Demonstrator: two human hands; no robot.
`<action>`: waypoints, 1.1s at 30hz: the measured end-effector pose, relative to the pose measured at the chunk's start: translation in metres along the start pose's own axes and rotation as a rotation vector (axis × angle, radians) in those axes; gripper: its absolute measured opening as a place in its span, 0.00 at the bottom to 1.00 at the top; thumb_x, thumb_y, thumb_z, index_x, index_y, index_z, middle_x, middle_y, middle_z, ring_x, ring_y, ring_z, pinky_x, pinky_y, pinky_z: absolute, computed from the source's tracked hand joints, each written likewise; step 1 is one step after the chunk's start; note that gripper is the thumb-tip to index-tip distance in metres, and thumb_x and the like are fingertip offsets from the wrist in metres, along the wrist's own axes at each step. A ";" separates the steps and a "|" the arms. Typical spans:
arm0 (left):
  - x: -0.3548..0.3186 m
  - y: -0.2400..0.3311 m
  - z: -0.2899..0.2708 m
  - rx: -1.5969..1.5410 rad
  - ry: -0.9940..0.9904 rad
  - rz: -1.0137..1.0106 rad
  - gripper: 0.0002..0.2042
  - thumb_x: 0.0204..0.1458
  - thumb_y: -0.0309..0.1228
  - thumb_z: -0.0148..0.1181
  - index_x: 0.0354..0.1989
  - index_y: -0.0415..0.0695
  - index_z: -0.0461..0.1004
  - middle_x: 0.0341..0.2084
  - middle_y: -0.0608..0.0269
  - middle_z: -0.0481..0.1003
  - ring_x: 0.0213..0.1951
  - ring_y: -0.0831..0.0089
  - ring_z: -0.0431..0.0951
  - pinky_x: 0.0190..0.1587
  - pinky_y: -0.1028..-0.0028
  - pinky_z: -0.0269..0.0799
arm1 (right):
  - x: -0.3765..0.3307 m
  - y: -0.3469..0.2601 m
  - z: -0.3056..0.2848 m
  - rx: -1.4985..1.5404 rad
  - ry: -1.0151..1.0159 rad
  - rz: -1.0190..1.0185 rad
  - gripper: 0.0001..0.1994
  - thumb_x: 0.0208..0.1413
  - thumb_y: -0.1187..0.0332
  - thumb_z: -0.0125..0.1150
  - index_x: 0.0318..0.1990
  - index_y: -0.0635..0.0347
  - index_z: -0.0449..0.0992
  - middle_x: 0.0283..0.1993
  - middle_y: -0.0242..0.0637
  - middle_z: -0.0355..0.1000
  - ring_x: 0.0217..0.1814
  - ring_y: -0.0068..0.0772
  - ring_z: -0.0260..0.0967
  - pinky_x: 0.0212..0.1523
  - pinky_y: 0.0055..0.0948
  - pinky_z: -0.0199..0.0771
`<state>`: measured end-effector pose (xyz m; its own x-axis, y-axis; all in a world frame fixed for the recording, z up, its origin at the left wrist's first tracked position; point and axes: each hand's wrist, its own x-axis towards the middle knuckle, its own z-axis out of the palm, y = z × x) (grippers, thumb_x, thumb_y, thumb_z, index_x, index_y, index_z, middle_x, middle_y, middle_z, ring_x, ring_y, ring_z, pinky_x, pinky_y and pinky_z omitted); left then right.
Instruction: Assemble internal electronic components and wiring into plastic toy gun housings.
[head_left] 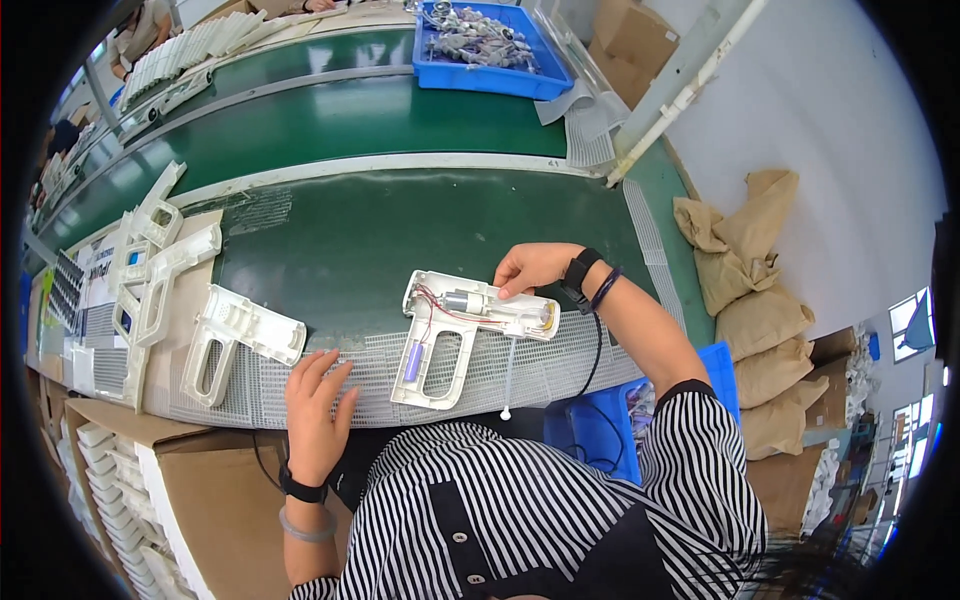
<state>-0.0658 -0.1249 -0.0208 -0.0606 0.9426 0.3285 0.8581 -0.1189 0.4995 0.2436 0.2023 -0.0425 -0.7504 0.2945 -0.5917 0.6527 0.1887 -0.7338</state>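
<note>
An open white gun-shaped plastic shell point(455, 335) lies on a white mesh mat point(560, 365), showing a small motor, red wires, a purple part in its grip and a thin white tube hanging toward me. My right hand point(532, 268) rests its fingertips on the shell's upper edge near the motor. My left hand point(315, 400) lies flat on the mat with fingers spread, holding nothing. Just left of that hand lies a second, empty white shell half point(240, 340).
More white shell halves point(150, 265) are stacked at the left. A blue tray point(490, 45) of small parts sits on the far green belt point(340, 120). Cardboard boxes point(210, 500) with white parts stand at lower left, a blue bin point(600, 420) under the table, sacks point(750, 300) at right.
</note>
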 end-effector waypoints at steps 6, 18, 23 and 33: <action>-0.017 -0.024 -0.002 -0.155 0.147 -0.144 0.14 0.55 0.22 0.62 0.50 0.38 0.78 0.55 0.51 0.75 0.57 0.51 0.72 0.61 0.59 0.68 | -0.011 -0.016 -0.003 0.003 0.042 -0.032 0.15 0.59 0.62 0.71 0.46 0.65 0.84 0.33 0.27 0.79 0.30 0.17 0.69 0.31 0.22 0.71; -0.025 -0.066 0.004 -0.308 0.508 -0.326 0.07 0.58 0.18 0.59 0.42 0.37 0.79 0.35 0.53 0.78 0.37 0.59 0.76 0.42 0.66 0.72 | -0.005 -0.106 -0.056 0.248 0.244 -0.082 0.13 0.62 0.63 0.67 0.44 0.65 0.83 0.27 0.24 0.74 0.22 0.13 0.64 0.22 0.18 0.66; -0.027 -0.097 -0.001 -0.474 0.517 -0.499 0.03 0.57 0.21 0.62 0.36 0.35 0.79 0.28 0.55 0.76 0.28 0.66 0.75 0.32 0.69 0.69 | 0.083 -0.140 -0.100 0.437 0.321 -0.148 0.09 0.65 0.66 0.65 0.36 0.64 0.79 0.23 0.26 0.71 0.19 0.18 0.64 0.20 0.21 0.66; 0.035 -0.161 0.016 -0.626 0.467 -0.634 0.10 0.53 0.31 0.69 0.28 0.36 0.79 0.22 0.56 0.76 0.26 0.65 0.76 0.31 0.67 0.70 | 0.321 -0.221 -0.251 0.816 0.756 -0.085 0.08 0.63 0.71 0.64 0.30 0.59 0.75 0.21 0.26 0.70 0.19 0.23 0.68 0.20 0.24 0.73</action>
<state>-0.1975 -0.0679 -0.1026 -0.7222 0.6881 0.0698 0.1834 0.0933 0.9786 -0.1149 0.4904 0.0138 -0.3518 0.8567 -0.3773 0.1294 -0.3547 -0.9260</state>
